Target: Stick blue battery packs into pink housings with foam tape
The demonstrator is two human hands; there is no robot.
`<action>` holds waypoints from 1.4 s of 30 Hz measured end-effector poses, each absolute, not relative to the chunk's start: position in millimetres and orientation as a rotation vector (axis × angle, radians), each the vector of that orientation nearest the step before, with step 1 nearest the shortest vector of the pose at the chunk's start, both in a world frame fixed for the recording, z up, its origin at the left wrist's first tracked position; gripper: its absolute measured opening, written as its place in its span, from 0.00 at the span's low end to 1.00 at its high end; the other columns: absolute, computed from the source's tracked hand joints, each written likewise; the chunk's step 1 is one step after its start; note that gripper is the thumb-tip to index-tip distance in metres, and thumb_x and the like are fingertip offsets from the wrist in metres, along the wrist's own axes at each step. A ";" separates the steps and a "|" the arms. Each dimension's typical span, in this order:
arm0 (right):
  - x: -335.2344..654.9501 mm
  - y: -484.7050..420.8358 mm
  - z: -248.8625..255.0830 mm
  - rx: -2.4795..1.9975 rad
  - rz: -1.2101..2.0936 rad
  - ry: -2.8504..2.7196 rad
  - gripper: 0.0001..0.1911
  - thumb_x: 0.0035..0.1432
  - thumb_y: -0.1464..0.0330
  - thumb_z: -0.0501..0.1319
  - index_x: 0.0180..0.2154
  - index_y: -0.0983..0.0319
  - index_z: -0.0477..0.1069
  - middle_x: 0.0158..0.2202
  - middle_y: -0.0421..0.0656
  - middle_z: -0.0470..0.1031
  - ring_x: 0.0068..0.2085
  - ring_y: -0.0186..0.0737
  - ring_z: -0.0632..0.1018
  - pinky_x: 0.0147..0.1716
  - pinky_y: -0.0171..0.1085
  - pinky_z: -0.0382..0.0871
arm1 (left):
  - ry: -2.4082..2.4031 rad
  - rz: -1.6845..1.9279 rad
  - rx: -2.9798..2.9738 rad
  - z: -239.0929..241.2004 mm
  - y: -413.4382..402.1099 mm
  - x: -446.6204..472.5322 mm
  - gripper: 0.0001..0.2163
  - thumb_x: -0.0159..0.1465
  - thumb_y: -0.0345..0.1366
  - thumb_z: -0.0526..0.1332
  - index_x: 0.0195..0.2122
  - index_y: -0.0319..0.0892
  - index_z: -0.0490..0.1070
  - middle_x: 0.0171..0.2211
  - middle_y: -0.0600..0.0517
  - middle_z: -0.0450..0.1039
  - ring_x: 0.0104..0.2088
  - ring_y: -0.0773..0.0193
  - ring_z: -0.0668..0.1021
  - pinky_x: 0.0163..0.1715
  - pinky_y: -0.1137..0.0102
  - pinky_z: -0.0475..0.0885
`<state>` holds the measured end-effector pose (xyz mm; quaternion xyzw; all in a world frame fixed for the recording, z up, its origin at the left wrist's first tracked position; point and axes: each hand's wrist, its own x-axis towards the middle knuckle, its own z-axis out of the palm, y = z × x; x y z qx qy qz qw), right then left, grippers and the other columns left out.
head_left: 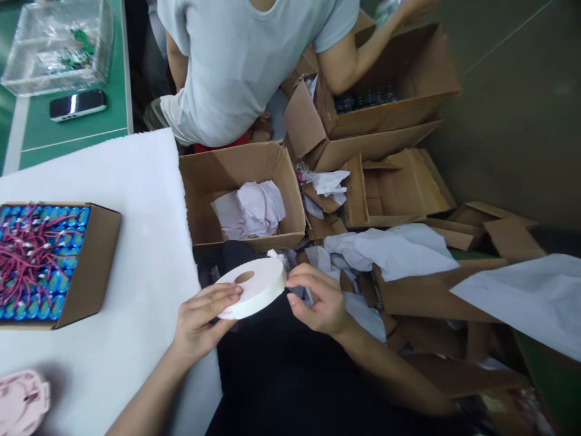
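Tape roll (252, 287) is face up, just off the desk (136, 254) edge, over my lap. Left hand (200, 321) fingers grip the near rim to steady it, and right hand (318, 300) fingers pinch the far rim. Can't tell if they have the loose end — the rim hides the fingertips. Red print on the rim is half covered, and the pink thing (20, 402) is cut off.

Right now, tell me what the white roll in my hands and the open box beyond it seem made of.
White roll: matte white, probably foam or paper tape wound round a tan core; the look leaves it open. Open box: dull brown cardboard, by its colour and creased walls.
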<state>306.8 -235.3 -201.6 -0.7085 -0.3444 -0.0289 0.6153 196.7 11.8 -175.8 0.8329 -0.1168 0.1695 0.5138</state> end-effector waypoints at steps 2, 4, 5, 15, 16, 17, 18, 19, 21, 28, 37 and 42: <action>307.5 -235.7 -198.2 -1.669 -0.092 -0.845 0.09 0.60 0.72 0.68 0.43 0.60 0.75 0.35 0.46 0.77 0.34 0.43 0.79 0.32 0.41 0.78 | -0.302 0.415 2.048 -176.0 11.9 197.0 0.22 0.66 0.28 0.70 0.61 0.48 0.77 0.48 0.45 0.85 0.49 0.54 0.86 0.51 0.60 0.85; 307.6 -235.3 -197.2 -1.700 -0.088 -0.856 0.08 0.60 0.72 0.69 0.42 0.60 0.75 0.34 0.46 0.77 0.34 0.43 0.79 0.32 0.41 0.78 | -0.316 0.415 2.090 -176.0 11.9 197.2 0.22 0.67 0.28 0.69 0.62 0.49 0.76 0.48 0.45 0.85 0.50 0.54 0.86 0.50 0.60 0.85; 307.7 -235.0 -197.4 -1.708 -0.082 -0.855 0.07 0.61 0.73 0.68 0.42 0.60 0.75 0.34 0.45 0.77 0.34 0.42 0.79 0.32 0.41 0.78 | -0.323 0.412 2.104 -175.9 12.0 197.3 0.22 0.67 0.28 0.69 0.62 0.49 0.76 0.48 0.45 0.85 0.50 0.54 0.86 0.50 0.60 0.85; 309.6 -232.9 -202.9 -1.772 -0.221 -0.984 0.14 0.59 0.81 0.62 0.42 0.58 0.72 0.32 0.43 0.76 0.31 0.42 0.78 0.29 0.40 0.76 | -0.339 0.395 2.106 -174.8 12.8 199.3 0.23 0.67 0.27 0.69 0.63 0.48 0.75 0.48 0.46 0.85 0.49 0.57 0.86 0.51 0.63 0.84; 309.4 -232.8 -203.8 -1.800 -0.257 -1.018 0.15 0.58 0.82 0.63 0.43 0.58 0.72 0.31 0.43 0.76 0.31 0.43 0.78 0.29 0.41 0.76 | -0.336 0.391 2.108 -174.3 12.8 199.5 0.23 0.67 0.28 0.69 0.63 0.48 0.75 0.48 0.46 0.85 0.49 0.56 0.86 0.51 0.63 0.85; 309.3 -232.7 -204.8 -1.829 -0.287 -1.045 0.16 0.57 0.82 0.63 0.43 0.58 0.73 0.31 0.43 0.77 0.31 0.43 0.79 0.30 0.41 0.77 | -0.334 0.386 2.110 -173.8 12.9 199.6 0.23 0.67 0.28 0.69 0.63 0.48 0.75 0.48 0.46 0.85 0.49 0.56 0.86 0.50 0.63 0.85; 309.2 -232.7 -205.6 -1.852 -0.310 -1.063 0.16 0.57 0.81 0.63 0.42 0.57 0.73 0.31 0.43 0.77 0.31 0.43 0.79 0.30 0.42 0.77 | -0.332 0.380 2.112 -173.4 13.0 199.8 0.23 0.67 0.28 0.69 0.63 0.48 0.75 0.48 0.46 0.85 0.49 0.55 0.86 0.50 0.62 0.85; 309.1 -232.7 -206.3 -1.867 -0.323 -1.073 0.15 0.57 0.81 0.63 0.42 0.57 0.73 0.30 0.42 0.77 0.31 0.43 0.79 0.30 0.42 0.78 | -0.332 0.378 2.112 -173.2 13.1 199.9 0.23 0.67 0.28 0.69 0.62 0.48 0.76 0.48 0.46 0.85 0.48 0.55 0.86 0.50 0.62 0.85; 309.2 -232.8 -206.4 -1.868 -0.323 -1.062 0.15 0.57 0.81 0.62 0.41 0.56 0.73 0.30 0.41 0.77 0.30 0.42 0.79 0.30 0.41 0.78 | -0.335 0.375 2.109 -173.5 13.2 199.9 0.23 0.67 0.27 0.69 0.62 0.48 0.76 0.48 0.46 0.85 0.48 0.56 0.86 0.50 0.62 0.85; 306.9 -233.1 -200.6 -1.650 -0.089 -0.784 0.10 0.59 0.79 0.62 0.36 0.58 0.75 0.29 0.41 0.76 0.28 0.38 0.77 0.26 0.37 0.74 | -0.393 0.417 2.034 -175.6 10.7 198.2 0.20 0.70 0.28 0.66 0.62 0.45 0.75 0.48 0.44 0.84 0.50 0.55 0.85 0.49 0.60 0.85; 307.5 -230.0 -200.8 -1.463 0.052 -0.623 0.06 0.60 0.75 0.63 0.31 0.59 0.75 0.26 0.40 0.76 0.26 0.37 0.76 0.25 0.35 0.72 | -0.486 0.575 2.112 -171.1 11.0 194.3 0.18 0.70 0.29 0.66 0.61 0.44 0.75 0.45 0.45 0.85 0.48 0.53 0.86 0.43 0.59 0.86; 311.1 -241.0 -189.7 -1.534 -0.072 -0.838 0.12 0.59 0.77 0.67 0.44 0.60 0.78 0.36 0.45 0.81 0.34 0.42 0.82 0.32 0.39 0.80 | -0.505 0.619 2.135 -170.0 9.7 192.6 0.17 0.68 0.27 0.67 0.58 0.42 0.76 0.44 0.44 0.85 0.49 0.51 0.86 0.42 0.58 0.86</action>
